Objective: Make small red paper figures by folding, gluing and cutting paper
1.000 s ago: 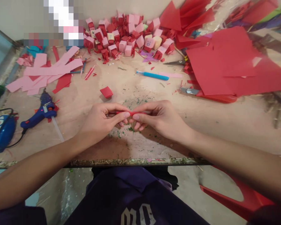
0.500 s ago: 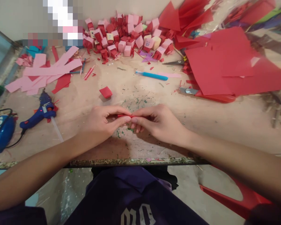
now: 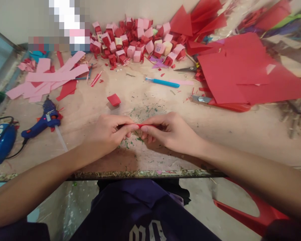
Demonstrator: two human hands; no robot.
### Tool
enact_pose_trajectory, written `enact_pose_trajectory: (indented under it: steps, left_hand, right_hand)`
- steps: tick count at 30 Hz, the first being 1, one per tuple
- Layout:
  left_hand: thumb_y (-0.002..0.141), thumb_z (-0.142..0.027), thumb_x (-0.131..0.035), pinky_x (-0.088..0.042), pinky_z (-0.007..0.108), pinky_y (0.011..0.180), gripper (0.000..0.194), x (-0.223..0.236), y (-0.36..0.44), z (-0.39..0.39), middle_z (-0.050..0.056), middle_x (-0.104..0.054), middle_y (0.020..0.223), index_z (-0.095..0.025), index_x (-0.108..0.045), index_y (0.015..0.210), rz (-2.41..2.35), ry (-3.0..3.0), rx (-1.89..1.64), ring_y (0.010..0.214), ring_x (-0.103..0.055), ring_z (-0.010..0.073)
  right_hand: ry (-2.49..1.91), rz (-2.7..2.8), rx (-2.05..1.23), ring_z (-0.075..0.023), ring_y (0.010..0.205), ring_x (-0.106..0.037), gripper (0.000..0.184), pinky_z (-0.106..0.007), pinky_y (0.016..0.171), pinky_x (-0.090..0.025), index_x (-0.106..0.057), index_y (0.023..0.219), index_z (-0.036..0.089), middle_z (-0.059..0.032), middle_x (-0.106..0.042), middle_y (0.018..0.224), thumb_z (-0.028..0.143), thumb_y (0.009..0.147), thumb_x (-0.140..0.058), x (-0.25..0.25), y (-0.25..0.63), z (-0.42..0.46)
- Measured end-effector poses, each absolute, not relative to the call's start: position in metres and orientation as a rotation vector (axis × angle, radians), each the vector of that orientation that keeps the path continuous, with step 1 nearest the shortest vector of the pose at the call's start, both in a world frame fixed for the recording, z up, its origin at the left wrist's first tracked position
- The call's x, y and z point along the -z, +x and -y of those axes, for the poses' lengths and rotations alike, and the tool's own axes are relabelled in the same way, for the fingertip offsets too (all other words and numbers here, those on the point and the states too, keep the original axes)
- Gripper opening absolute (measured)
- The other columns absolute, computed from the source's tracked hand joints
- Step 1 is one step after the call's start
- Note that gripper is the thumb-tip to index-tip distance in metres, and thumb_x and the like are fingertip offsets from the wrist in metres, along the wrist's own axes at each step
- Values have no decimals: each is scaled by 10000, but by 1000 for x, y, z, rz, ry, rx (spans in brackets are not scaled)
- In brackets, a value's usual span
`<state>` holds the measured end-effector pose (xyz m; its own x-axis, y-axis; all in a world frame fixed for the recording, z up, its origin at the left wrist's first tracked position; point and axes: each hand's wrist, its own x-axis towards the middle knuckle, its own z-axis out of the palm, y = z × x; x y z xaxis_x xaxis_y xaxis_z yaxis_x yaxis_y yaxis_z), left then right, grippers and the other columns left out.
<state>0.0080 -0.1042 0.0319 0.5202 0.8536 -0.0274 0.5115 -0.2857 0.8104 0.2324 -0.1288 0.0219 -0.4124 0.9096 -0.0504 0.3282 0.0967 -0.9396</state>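
A narrow red paper strip (image 3: 140,126) is pinched between both hands above the table's front half. My left hand (image 3: 115,129) grips its left end with thumb and forefinger, and my right hand (image 3: 165,130) grips it just to the right. The thumbs lie close to each other, and most of the strip is hidden behind the fingers. Beyond the left hand lies a small folded red paper piece (image 3: 114,99). Green specks are scattered on the wood around the hands.
Many pink and red paper boxes (image 3: 137,40) are heaped at the back. Pink strips (image 3: 47,77) and a blue glue gun (image 3: 46,118) lie left. A blue pen (image 3: 163,82), a red-handled cutter (image 3: 223,103), scissors (image 3: 188,69) and red sheets (image 3: 235,70) sit centre to right.
The left fingertips have shifted slightly left along the red strip, so a little more of it shows between the thumbs. The right hand has barely moved.
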Motion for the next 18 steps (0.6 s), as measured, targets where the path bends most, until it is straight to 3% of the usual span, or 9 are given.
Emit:
enact_pose_trajectory:
  steps: [7,18]
  left_hand:
    - [968,-355,-662,-457,218,514,276,-35,8,105,-29,-700,606,-235,-774,746,-1147,1870,-585,530,-627,120]
    - [993,-369,-685,-465,238,606,208,-20,9,103,-15,-803,800,-233,-834,941,-1074,2047,-593,639,-661,122]
  right_hand:
    - [-1134,1753,-1425,-156,625,-729,287,-276,635,-575,-756,804,187,-16,-757,695,301,1039,-636,-24,236,125]
    - [-1155,1894,-1203,-136,619,-669,284,-279,674,-527,-748,822,182,-6,-737,693,280,1050,-611,-14,237,125]
